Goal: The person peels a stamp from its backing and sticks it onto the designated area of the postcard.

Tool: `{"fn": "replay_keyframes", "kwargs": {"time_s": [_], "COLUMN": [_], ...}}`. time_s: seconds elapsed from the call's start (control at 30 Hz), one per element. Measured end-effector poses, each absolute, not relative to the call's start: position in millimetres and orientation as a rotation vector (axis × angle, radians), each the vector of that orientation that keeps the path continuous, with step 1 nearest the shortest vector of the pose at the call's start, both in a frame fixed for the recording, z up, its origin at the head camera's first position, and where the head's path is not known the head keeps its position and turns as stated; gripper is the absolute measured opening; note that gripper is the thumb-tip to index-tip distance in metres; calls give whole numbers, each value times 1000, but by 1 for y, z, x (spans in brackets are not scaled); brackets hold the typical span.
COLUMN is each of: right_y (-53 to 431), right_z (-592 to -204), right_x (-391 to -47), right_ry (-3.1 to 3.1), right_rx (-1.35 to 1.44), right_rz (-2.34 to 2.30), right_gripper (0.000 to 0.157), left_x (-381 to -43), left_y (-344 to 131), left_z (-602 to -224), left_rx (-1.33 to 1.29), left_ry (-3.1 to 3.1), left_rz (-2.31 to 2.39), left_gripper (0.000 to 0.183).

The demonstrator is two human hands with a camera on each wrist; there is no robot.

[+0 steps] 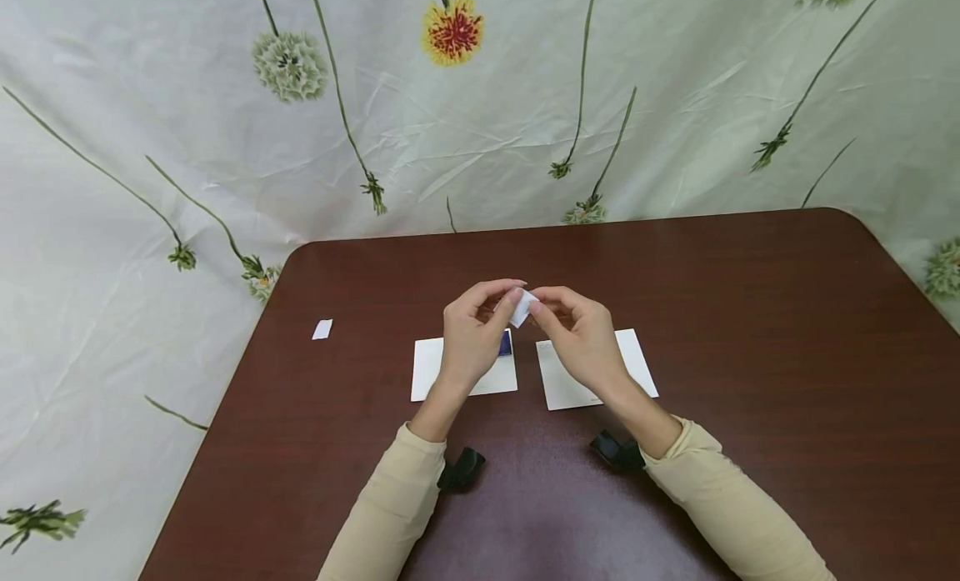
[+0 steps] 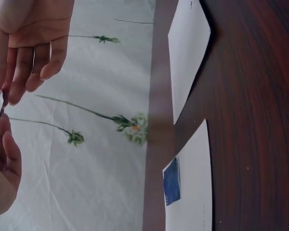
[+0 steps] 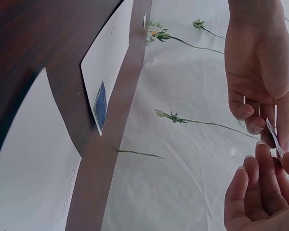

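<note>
Pinching the small white paper (image 1: 523, 308): both hands do it, holding it up over the bench (image 1: 750, 314).
Left hand (image 1: 472, 333): almost closed, with thumb and fingertips squeezing the paper's left side.
Right hand (image 1: 581, 338): almost closed too, with thumb and finger nipping the paper's right side; its other fingers bend loosely.
Left card (image 1: 491, 383): white, lying on the bench, partly hidden by the left hand, with a blue patch (image 1: 506, 343) near its far right corner.
Right card (image 1: 564, 389): white, near the left card with a gap between, partly hidden by the right hand; little ovals run in a row along one edge.
White scrap (image 1: 322, 329): on the bench, off to the left, well apart from the cards.
Sleeves (image 1: 390, 506): pale yellow.
Cloth (image 1: 150, 64): pale, behind the bench, with flowers and green stems.
</note>
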State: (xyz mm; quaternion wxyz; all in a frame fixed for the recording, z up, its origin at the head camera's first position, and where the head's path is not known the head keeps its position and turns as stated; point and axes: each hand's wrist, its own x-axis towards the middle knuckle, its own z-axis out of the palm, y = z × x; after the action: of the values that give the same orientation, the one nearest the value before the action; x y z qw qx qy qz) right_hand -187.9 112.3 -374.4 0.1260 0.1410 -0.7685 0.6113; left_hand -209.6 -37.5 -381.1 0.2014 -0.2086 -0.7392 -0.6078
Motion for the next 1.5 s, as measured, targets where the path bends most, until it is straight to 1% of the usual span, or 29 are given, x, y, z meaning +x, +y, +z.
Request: {"fn": "replay_keyframes", "kwargs": {"time_s": [0.13,0.33,0.57,1.0,1.5], "right_y": [113,113,114,112,113], "right_z": [-373,-374,-377,-383,-383], "right_x": [-187,-186,-188,-188,-190], "right_ry": [-2264,-2266,-2247,-2167,-2134], "right_rx": [400,370,359,472,456], "right_rz": [1760,1759,1655,1080,1070], "right_gripper": [13,13,12,8,9], "left_x": [-209,-209,-206,-202,-200], "left_y": [-36,-34,-32,-27,-28], "left_z": [-382,-387,-388,-386,-382], "left_rx": [-605,-575,-556,-595,-614], "left_ry": [-2043,-2066,-2158,-2224,-2260], "left_rz": [-1676,-1455,-1285,-1323,-1293], "left_gripper": [13,25,8,12,9]}}
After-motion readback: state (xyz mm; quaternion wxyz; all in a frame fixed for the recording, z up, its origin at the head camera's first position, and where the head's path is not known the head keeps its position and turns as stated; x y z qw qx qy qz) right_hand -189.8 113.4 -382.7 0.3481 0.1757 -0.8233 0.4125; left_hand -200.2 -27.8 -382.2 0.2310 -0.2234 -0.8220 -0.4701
